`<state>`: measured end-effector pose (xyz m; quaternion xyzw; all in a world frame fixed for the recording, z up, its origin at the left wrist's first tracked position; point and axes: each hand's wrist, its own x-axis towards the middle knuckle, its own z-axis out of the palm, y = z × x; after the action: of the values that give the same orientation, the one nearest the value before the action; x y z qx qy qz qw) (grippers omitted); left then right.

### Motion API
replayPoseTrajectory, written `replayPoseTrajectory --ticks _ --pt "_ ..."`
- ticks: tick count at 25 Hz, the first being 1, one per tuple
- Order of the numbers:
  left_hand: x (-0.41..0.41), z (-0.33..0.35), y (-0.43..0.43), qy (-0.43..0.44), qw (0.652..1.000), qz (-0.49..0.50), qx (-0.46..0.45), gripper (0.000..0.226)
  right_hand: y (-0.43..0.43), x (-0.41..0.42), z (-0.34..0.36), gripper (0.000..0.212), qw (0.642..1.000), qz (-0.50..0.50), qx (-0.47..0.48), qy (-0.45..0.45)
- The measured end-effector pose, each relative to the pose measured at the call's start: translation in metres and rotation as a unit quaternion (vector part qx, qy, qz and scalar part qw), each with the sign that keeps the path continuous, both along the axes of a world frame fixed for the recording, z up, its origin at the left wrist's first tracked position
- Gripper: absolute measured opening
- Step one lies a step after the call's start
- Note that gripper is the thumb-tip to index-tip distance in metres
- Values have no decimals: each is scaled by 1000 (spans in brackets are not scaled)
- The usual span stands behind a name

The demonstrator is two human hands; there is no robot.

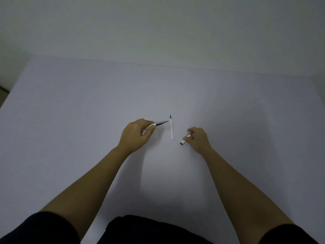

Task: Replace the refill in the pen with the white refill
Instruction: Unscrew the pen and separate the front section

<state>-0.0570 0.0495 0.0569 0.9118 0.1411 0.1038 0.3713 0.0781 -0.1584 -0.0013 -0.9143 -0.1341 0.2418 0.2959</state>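
Left hand [136, 133] gripping the pen front section [159, 123], fingers closed round its white end, dark tapered tip pointing right and slightly far, nearly reaching the white refill [171, 128]. White refill lying free on the table [70, 111] between the two hands, long axis running near-to-far, dark tip at the far end. Right hand [197, 139] pinching the pen barrel [184, 139], open end aiming near-left. Judging the left hand marginally nearer the refill, though both occupied; likely needing one part set down first.

The refill [171, 128] lies on the table [70, 103] between both hands.
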Motion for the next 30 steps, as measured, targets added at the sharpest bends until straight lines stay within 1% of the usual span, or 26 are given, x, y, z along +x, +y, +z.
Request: replayPoseTrajectory --ticks 3,5,7,9,10,11,12,14,16,18,19,22,25,26,28,30 --pt "1 3 0 -3 1000 -4 4 19 1 0 11 38 1000 -1 7 -15" --pt "1 9 1 -7 1000 -15 5 18 3 4 28 30 998 1 31 -62" --pt "1 15 2 -12 999 -33 18 17 9 7 51 22 987 35 78 -133" --pt "2 20 6 -8 998 -51 28 17 16 7 75 23 971 101 125 -175" --pt "3 23 7 -4 997 -63 36 20 19 6 86 26 967 139 131 -167" --pt "3 26 8 0 996 -80 49 23 23 5 96 29 967 177 121 -140" --pt "4 28 8 3 993 -102 65 23 27 4 103 32 968 210 95 -101" --pt "7 34 6 0 985 -144 98 19 35 2 111 39 962 270 12 -38" --pt "9 39 3 -6 978 -172 115 18 41 1 117 43 953 299 -40 2" --pt "11 43 1 -5 974 -190 123 20 44 0 122 35 952 305 -28 24" --pt "12 45 0 -1 973 -196 121 21 43 0 124 30 952 304 -16 19" --pt "13 48 -1 23 975 -200 94 25 40 1 127 20 949 307 17 -61" --pt "14 48 -1 46 976 -196 80 31 36 -4 127 13 937 318 77 -120" --pt "13 49 -1 45 976 -196 78 31 34 -5 127 17 940 306 97 -117" --pt "12 52 0 33 977 -196 79 29 31 -6 126 28 955 268 103 -72" --pt "12 56 0 24 976 -202 82 26 30 -7 126 22 963 261 65 -31"
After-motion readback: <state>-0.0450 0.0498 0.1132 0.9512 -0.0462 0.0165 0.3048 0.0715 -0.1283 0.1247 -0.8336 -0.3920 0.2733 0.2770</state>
